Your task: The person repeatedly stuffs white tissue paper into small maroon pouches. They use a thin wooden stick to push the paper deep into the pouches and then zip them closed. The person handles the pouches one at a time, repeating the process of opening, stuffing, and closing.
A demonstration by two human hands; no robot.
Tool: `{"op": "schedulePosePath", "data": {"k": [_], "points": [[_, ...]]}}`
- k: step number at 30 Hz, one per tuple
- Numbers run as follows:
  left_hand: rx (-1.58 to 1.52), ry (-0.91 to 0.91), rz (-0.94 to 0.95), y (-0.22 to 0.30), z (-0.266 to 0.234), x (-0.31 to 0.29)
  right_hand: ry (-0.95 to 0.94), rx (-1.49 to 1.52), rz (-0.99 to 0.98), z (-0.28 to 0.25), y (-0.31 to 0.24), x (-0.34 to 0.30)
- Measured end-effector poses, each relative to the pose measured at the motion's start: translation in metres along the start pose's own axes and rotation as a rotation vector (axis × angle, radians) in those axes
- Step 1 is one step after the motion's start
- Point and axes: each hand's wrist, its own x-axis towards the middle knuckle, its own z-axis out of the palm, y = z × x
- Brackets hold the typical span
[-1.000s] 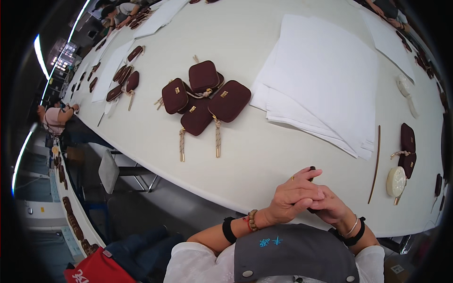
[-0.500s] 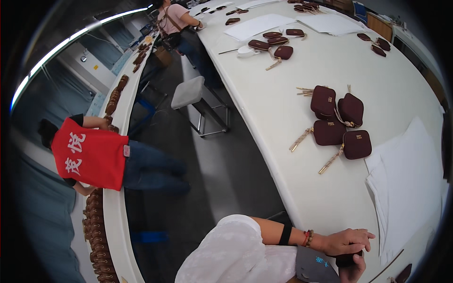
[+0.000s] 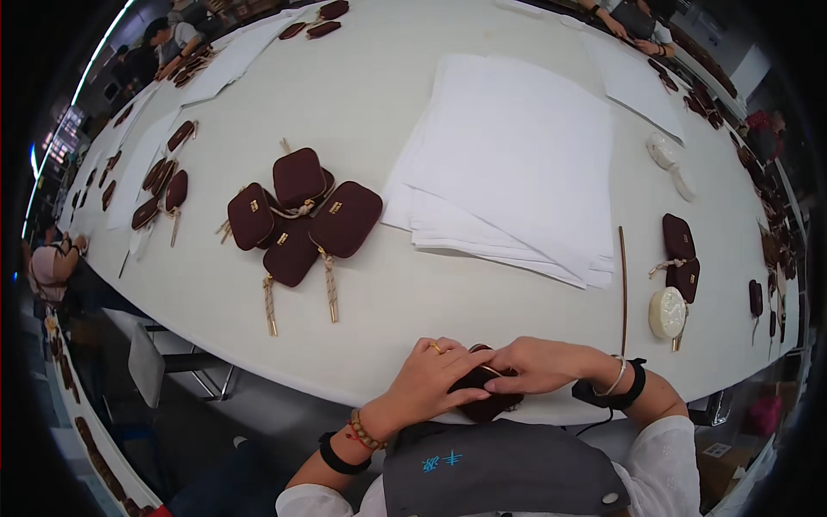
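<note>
A small maroon zip pouch is held between my two hands at the near edge of the white table. My left hand wraps its left side, the thumb lying along the front. On the right, my right hand grips the pouch near its zipper edge, thumb and fingers closed on it. The fingers cover much of the pouch. Ahead and to the left lie several like pouches in a cluster, one maroon pouch among them, with braided cords ending in gold tips.
A stack of white sheets lies mid-table. To its right are a thin brown stick, a round cream-coloured roll and two maroon pouches. A grey stool stands by the table's left edge. Other people work around the far sides.
The view has swung to the right, so the paper stack and both hands now show in front. The pouch, mostly hidden before, is visible between my hands.
</note>
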Motion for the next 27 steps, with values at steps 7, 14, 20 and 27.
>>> {"op": "schedulePosePath", "data": {"k": [7, 14, 20, 27], "points": [[-0.211, 0.086, -0.260, -0.009, 0.007, -0.023, 0.659, -0.471, 0.230, -0.104, 0.047, 0.023], [-0.264, -0.005, -0.472, -0.007, 0.002, -0.011, 0.783, -0.961, 0.180, -0.107, 0.071, 0.060], [-0.428, 0.075, -0.417, -0.007, 0.012, -0.018, 0.482, -0.887, 0.193, -0.125, 0.055, 0.061], [-0.631, 0.177, -0.438, 0.010, 0.018, -0.005, 0.605, -0.754, 0.250, -0.150, 0.072, 0.041]]}}
